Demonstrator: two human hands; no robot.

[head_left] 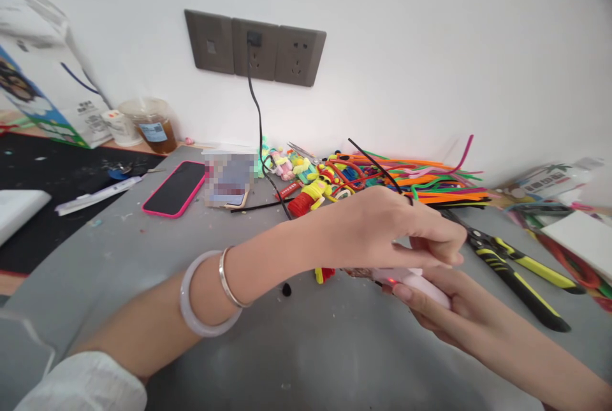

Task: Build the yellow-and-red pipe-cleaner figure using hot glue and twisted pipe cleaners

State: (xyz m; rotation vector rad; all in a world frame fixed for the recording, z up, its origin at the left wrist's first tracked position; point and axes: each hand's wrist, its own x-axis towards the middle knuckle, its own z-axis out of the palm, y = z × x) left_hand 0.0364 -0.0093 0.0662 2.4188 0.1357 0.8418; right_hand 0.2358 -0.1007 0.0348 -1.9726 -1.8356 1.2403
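Observation:
My left hand point(401, 226) reaches across from the left, fingers curled into a pinch. A black pipe cleaner point(375, 161) sticks up from behind its knuckles and appears held in it; the fingertips' grip is partly hidden. Just below, my right hand point(444, 302) is wrapped round a pale pink handheld device point(425, 287) with a glowing red light. The thumb lies along its side. Past the device's left end, a small yellow and red fuzzy piece point(325, 275) shows on the grey table point(306, 353). A black fuzzy ball point(286, 289) lies under my left forearm.
Behind my hands lie a yellow and red pipe-cleaner doll point(315, 191) and a pile of coloured pipe cleaners point(444, 175). Yellow-black pliers point(521, 283) rest at right. A pink-cased phone point(176, 189) lies left, near a drink cup point(152, 127). A black cord point(259, 115) runs down from the wall socket.

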